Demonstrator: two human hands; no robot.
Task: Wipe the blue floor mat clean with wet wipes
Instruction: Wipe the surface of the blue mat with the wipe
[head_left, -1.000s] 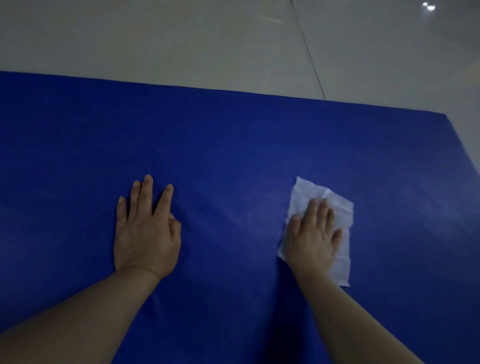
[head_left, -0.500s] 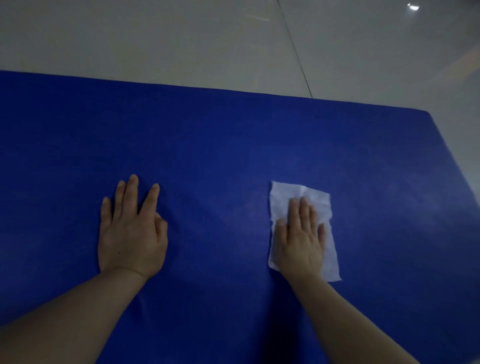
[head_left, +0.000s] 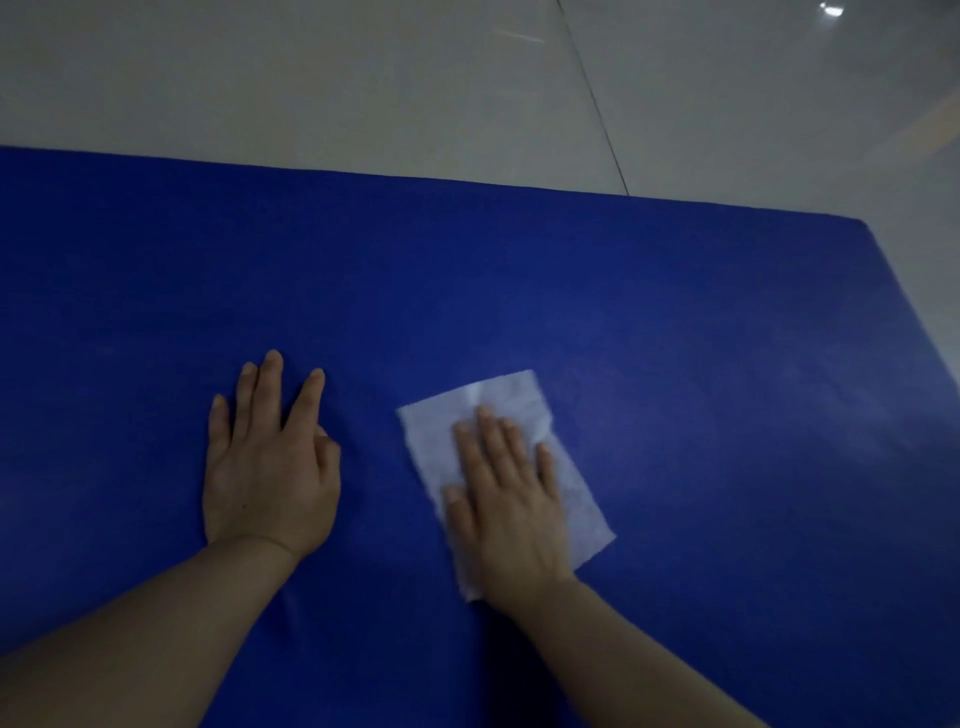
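Note:
The blue floor mat fills most of the head view, its far edge running across the upper part and its far right corner rounded. A white wet wipe lies flat on the mat right of centre. My right hand presses down on the wipe with straight fingers and covers its middle. My left hand rests flat on the bare mat a short way to the left, fingers spread and straight.
Pale glossy floor tiles lie beyond the mat's far edge, with a dark grout line running diagonally. More tile shows past the mat's right edge.
My right hand has slid the wipe leftward across the mat, closer to my left hand, and the wipe has turned a little. My left hand stays planted on the mat.

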